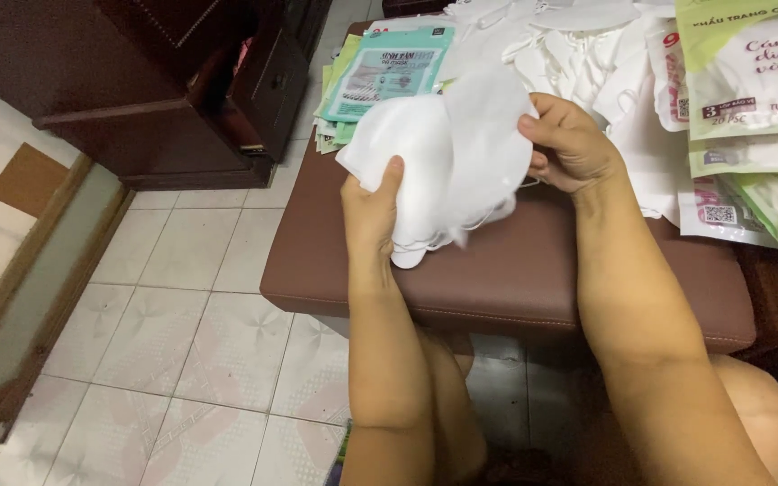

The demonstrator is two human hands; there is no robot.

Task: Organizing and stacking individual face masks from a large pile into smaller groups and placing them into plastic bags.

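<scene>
We hold a stack of white face masks (447,153) between both hands above the brown padded counter (533,270). Our left hand (373,209) is closed around the stack's lower left edge, thumb pressed on top; our right hand (569,144) pinches the right edge, fingers curled shut on it. To do this well, we judge it best to keep the edges squared and the ear loops tucked in, gripping firmly so no mask slides out. Teal packets (387,72) lie fanned just behind the stack, loose white masks (587,45) pile further back, and green-and-white packaged masks (749,81) sit on the right.
</scene>
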